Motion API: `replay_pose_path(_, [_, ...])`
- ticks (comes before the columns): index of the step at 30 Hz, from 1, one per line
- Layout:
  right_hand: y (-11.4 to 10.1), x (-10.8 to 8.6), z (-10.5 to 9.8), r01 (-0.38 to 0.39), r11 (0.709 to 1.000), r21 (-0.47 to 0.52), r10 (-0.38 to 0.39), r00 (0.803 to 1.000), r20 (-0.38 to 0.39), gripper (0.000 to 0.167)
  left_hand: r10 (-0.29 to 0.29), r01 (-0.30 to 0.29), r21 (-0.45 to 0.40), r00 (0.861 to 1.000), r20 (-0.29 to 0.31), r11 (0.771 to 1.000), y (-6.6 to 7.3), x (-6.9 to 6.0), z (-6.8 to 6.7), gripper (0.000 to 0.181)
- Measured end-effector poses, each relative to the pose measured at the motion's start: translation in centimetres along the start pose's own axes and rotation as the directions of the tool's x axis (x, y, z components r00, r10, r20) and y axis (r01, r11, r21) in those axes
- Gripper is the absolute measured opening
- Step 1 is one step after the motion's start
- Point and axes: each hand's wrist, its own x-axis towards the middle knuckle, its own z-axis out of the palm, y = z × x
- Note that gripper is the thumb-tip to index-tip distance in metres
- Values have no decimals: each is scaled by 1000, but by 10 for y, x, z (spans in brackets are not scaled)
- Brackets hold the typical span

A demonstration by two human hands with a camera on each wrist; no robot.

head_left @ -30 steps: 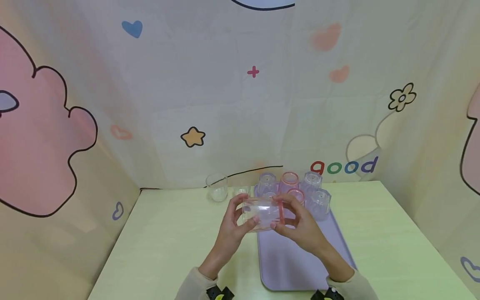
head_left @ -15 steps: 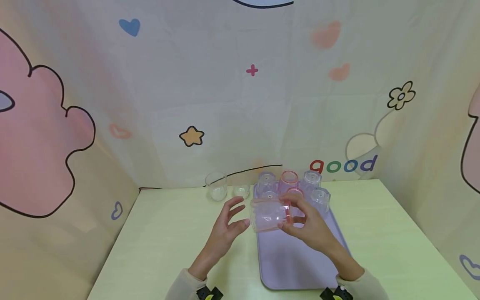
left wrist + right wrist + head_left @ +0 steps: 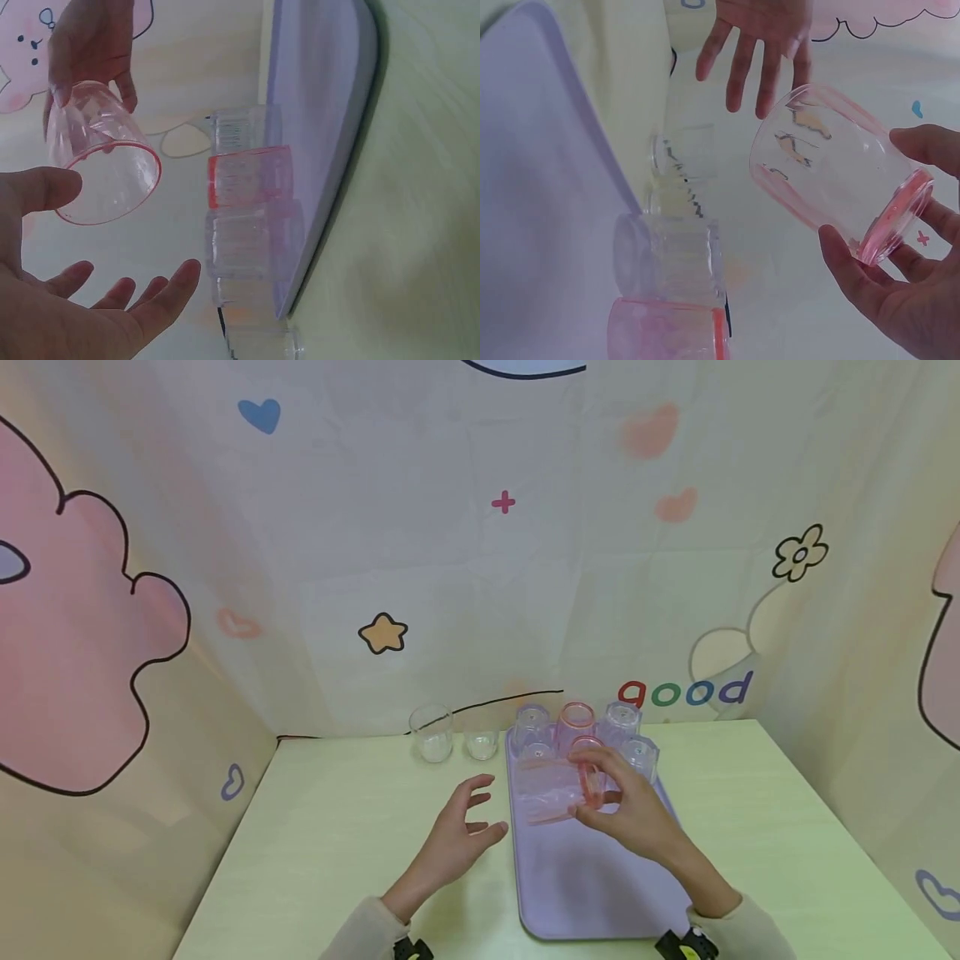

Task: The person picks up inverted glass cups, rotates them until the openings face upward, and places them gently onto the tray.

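Observation:
My right hand (image 3: 637, 814) holds a transparent pink-tinted cup (image 3: 551, 792) on its side above the tray, with thumb and fingers around its thick base. The cup's mouth points left. In the right wrist view the cup (image 3: 832, 161) looks see-through, with nothing visible inside. My left hand (image 3: 453, 835) is apart from it on the left, fingers spread and slightly bent, holding nothing. Beneath the held cup lies a lilac tray (image 3: 592, 889). Upside-down cups stand at its far end, among them a pink one (image 3: 577, 717) and a clear one (image 3: 622, 718).
Two clear cups stand on the pale green table left of the tray's far end: a taller cup (image 3: 433, 739) and a shorter cup (image 3: 482, 744). A printed curtain (image 3: 450, 543) hangs behind the table.
A second ago both hands held the cup. My left hand has let go and drawn away left, while my right hand has carried the cup slightly right.

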Motion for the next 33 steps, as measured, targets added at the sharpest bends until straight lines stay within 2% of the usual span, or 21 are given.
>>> replay_pose_path(3, [2, 1, -2, -7, 999, -35, 7, 1000, 2, 59, 12, -12, 34, 1000, 15, 999, -6, 2, 5, 64])
replay_pose_path(7, [6, 3, -2, -7, 996, -91, 8, 1000, 7, 57, -9, 8, 54, 1000, 13, 999, -14, 4, 10, 65])
replay_pose_path(15, [19, 8, 2, 39, 984, -173, -35, 999, 25, 56, -27, 26, 121, 1000, 12, 992, -29, 5, 23, 67])
replay_pose_path(20, [26, 10, 6, 56, 966, -251, -52, 998, 25, 56, -57, 53, 140, 998, 21, 989, -35, 5, 29, 68])
replay_pose_path(25, [30, 11, 11, 48, 951, -305, -41, 999, 30, 55, -94, 87, 168, 995, 34, 982, -39, 4, 36, 69])
replay_pose_path(33, [30, 10, 17, 9, 938, -347, 10, 999, 52, 56, -108, 99, 174, 993, 44, 980, -43, 2, 44, 71])
